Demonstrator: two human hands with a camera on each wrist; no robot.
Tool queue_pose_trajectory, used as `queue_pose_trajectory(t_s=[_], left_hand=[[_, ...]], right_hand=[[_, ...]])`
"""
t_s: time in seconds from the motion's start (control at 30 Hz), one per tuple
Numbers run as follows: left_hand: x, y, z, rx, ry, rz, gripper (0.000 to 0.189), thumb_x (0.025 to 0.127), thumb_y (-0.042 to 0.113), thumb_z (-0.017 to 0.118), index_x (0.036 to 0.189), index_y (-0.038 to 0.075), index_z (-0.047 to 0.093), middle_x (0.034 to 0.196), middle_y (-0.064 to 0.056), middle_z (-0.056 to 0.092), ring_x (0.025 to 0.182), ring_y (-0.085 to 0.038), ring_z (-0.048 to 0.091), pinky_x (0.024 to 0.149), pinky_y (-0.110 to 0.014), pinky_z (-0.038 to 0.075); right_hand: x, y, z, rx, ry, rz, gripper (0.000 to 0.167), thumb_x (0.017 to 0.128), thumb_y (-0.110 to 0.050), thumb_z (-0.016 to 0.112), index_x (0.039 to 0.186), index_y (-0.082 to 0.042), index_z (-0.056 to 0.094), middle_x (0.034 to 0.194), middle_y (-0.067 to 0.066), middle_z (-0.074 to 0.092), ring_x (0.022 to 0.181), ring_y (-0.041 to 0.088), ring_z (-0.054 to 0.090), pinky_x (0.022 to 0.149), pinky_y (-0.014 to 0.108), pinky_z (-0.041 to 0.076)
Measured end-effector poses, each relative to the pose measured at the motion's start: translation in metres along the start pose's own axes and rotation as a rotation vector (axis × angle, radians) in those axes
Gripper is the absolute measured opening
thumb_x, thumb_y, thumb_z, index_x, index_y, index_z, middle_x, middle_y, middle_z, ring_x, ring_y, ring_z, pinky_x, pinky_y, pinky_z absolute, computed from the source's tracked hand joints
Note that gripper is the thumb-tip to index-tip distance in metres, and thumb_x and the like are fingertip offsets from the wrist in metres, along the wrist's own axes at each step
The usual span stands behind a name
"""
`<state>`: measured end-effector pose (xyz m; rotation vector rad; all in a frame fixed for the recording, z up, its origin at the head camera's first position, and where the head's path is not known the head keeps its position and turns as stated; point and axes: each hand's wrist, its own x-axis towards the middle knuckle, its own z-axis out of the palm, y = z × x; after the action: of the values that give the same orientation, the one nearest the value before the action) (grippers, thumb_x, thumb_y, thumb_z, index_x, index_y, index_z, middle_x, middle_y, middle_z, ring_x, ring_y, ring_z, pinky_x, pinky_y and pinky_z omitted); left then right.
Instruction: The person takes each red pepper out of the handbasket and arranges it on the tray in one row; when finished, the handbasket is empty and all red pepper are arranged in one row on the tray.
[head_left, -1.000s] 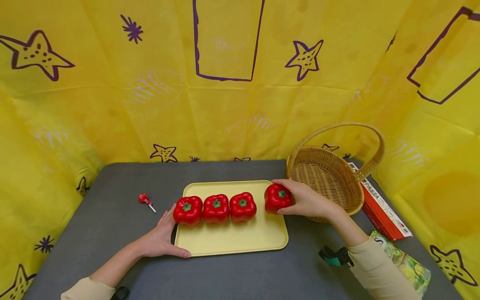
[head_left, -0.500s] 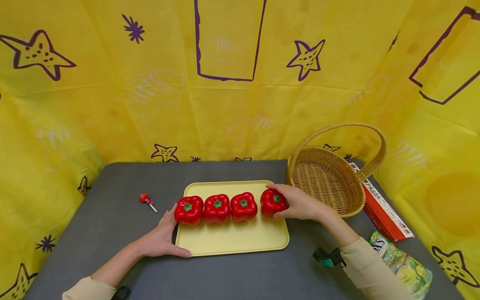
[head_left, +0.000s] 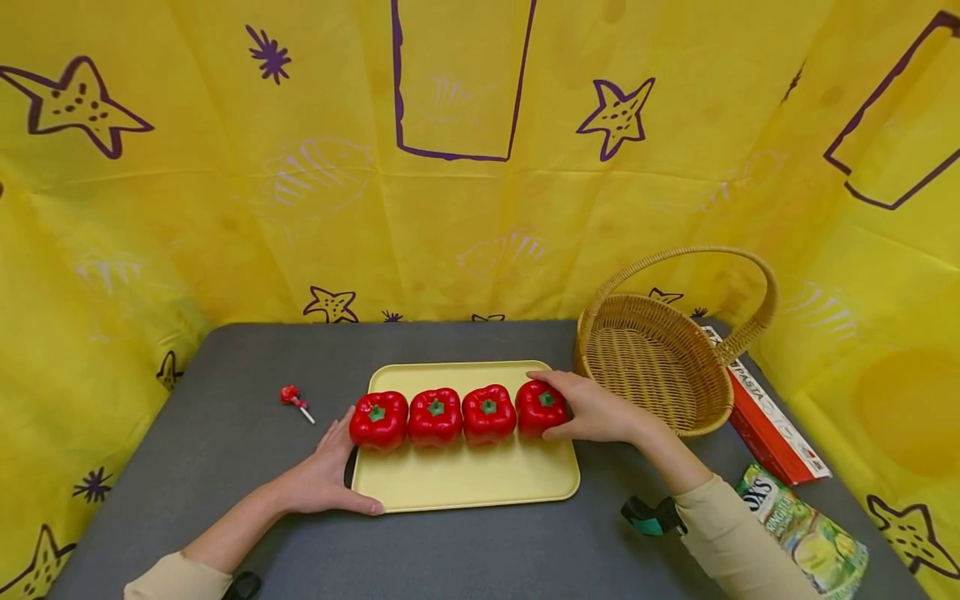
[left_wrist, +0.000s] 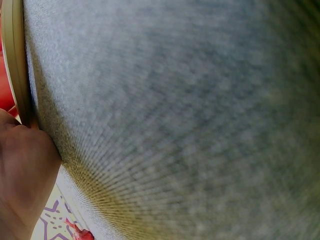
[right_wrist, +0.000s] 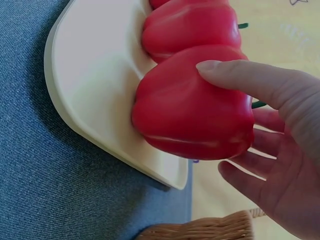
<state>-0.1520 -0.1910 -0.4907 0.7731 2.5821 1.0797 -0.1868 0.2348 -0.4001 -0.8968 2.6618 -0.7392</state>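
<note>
A red bell pepper (head_left: 536, 408) stands at the right end of a pale yellow tray (head_left: 465, 483). My right hand (head_left: 596, 408) holds it from the right side, with the thumb on one face and fingers round the other in the right wrist view. Three more red bell peppers continue the row to the left: one beside it (head_left: 488, 414), one in the middle (head_left: 435, 417) and the leftmost (head_left: 378, 422). My left hand (head_left: 322, 475) rests at the tray's left edge, fingers extended near the leftmost pepper and thumb at the front corner.
Behind my right hand stands a wicker basket (head_left: 652, 358) with a tall handle. Right of it lie a red pasta box (head_left: 776, 425) and a green food packet (head_left: 813, 533). A red lollipop (head_left: 291, 396) lies left of the tray on the grey table (head_left: 247, 383).
My right hand has brought the pepper leftward from the tray's right edge, up against the end of the row. The left hand and the tray have stayed in place.
</note>
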Motion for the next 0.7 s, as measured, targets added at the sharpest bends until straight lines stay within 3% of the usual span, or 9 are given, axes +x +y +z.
queue_pose_trajectory(t_s=[0.33,0.7], left_hand=[[-0.0002,-0.0003,0.0002,0.006,-0.002,-0.007,0.124,0.066,0.052,0.085,0.154,0.004,0.013,0.158,-0.026,0.007,0.144,-0.047,-0.002,0.108,-0.069,0.0],[-0.0002,-0.0004,0.0005,0.013,0.003,-0.011,0.124,0.065,0.052,0.085,0.154,0.003,0.014,0.158,-0.026,0.008,0.144,-0.047,-0.002,0.108,-0.068,0.0]], right_hand=[[-0.0027,0.0002,0.0015,0.013,0.036,-0.005,0.085,0.077,-0.027,0.084,0.145,-0.003,0.039,0.135,0.013,0.052,0.124,0.029,0.049,0.101,0.049,0.043],[-0.0022,0.0016,0.003,0.019,0.057,-0.026,0.08,0.078,-0.027,0.084,0.142,-0.003,0.043,0.132,0.012,0.055,0.12,0.027,0.054,0.098,0.046,0.046]])
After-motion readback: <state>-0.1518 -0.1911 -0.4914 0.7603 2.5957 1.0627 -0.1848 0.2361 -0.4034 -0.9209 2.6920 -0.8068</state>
